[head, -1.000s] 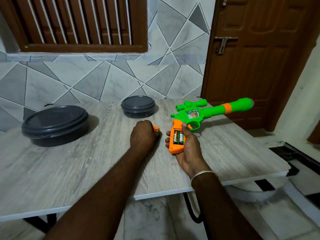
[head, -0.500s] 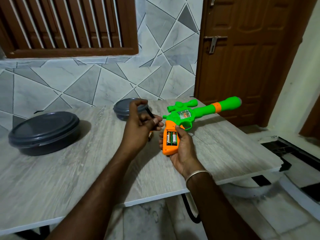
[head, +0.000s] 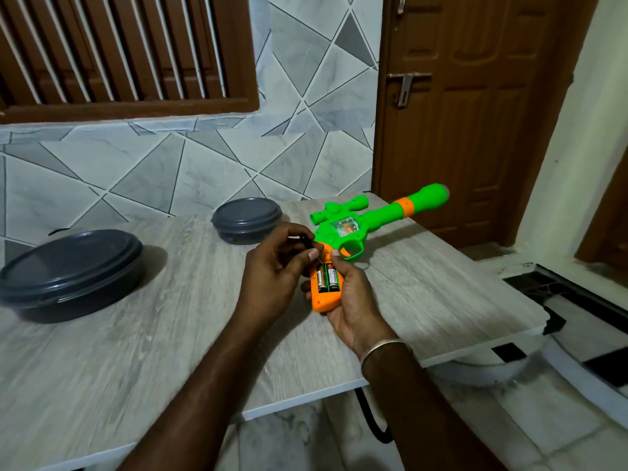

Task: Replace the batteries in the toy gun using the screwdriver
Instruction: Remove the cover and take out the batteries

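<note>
I judge battery removal in hand: right grip (head: pixel 353 300) clamped on the toy gun (head: pixel 343 229) above the counter's (head: pixel 170 334) right side, left grip (head: pixel 272 277) pinching the screwdriver (head: pixel 308 244) against the exposed batteries (head: pixel 328 278); next calls for gentle levering.

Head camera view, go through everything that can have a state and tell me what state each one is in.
toy gun: held by its handle in the right hand.
battery compartment: uncovered, two batteries seated inside.
screwdriver: pinched in the grip of the left hand, tip at the batteries.
large container: lid on.
small container: lid on.
door: shut.
</note>
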`<state>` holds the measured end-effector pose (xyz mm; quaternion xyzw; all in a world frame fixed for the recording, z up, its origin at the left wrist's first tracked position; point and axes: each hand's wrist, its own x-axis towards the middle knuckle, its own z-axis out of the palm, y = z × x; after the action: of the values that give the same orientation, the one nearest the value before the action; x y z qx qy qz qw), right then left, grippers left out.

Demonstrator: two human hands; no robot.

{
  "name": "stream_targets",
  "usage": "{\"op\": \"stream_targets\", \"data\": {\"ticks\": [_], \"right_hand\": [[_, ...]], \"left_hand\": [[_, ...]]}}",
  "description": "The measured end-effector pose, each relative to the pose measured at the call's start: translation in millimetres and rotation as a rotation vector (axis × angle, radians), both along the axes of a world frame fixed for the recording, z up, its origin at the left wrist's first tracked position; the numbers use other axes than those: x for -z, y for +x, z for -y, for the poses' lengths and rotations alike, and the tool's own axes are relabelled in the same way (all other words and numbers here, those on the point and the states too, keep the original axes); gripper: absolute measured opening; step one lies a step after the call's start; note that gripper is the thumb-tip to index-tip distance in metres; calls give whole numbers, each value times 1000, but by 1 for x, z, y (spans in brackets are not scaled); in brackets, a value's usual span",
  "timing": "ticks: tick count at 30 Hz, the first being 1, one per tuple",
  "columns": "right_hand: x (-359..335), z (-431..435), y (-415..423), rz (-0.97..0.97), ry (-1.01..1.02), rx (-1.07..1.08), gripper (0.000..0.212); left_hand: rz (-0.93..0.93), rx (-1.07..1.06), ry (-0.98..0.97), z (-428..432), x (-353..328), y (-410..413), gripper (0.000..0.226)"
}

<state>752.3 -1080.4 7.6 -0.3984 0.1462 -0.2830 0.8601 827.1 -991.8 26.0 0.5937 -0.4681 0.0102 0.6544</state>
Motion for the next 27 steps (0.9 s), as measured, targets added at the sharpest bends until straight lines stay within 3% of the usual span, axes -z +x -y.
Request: {"op": "stream_targets", "data": {"ticks": [18, 27], "right_hand": [[6, 2, 2, -23, -5, 24, 30], [9, 3, 3, -105, -105, 43, 44]], "left_hand": [[370, -165, 67, -8, 0, -2, 14], [112, -147, 56, -5, -1, 5, 6]]}}
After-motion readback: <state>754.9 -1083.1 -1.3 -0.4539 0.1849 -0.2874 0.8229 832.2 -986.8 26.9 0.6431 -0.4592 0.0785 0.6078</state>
